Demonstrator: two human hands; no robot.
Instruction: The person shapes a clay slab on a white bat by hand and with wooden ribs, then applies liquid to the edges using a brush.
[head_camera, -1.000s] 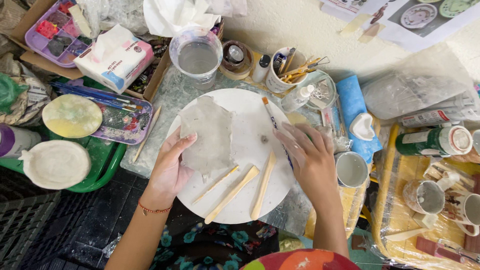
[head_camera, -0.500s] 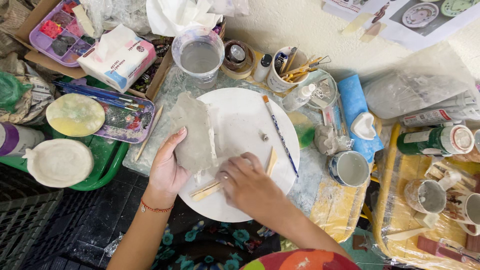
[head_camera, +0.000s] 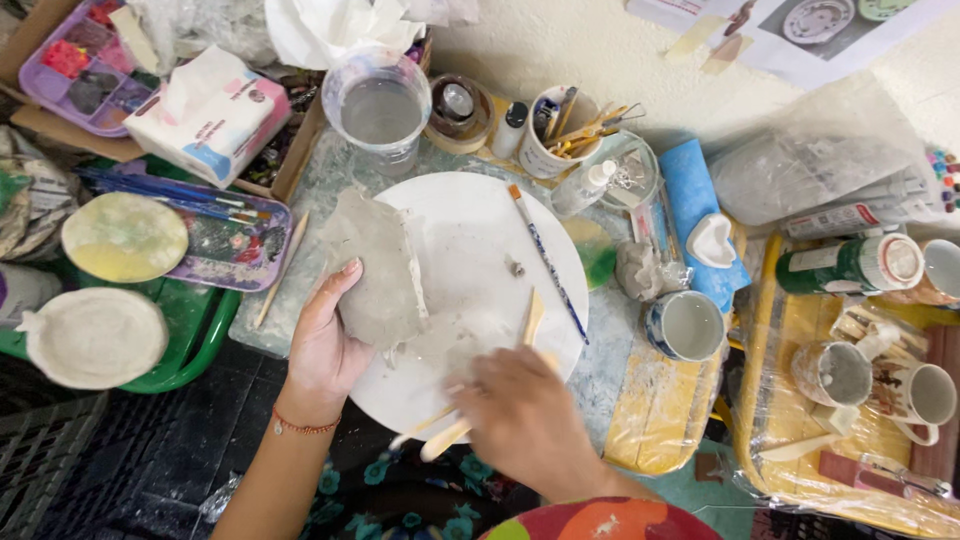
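On the white board (head_camera: 470, 240), clay slab (head_camera: 375, 265) now lifted higher, right hand (head_camera: 525, 420) lower

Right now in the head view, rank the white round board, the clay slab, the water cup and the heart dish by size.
1. White round board
2. Clay slab, lifted by the left hand, so it may look bigger
3. Water cup
4. Heart dish

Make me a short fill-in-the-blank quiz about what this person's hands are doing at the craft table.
1. The left hand lifts a grey slab of ____ off the round white board.
2. The right hand rests on the ____ sticks at the board's near edge.
3. A long thin ____ with a blue handle lies across the board.

Missing words: clay; wooden; paintbrush
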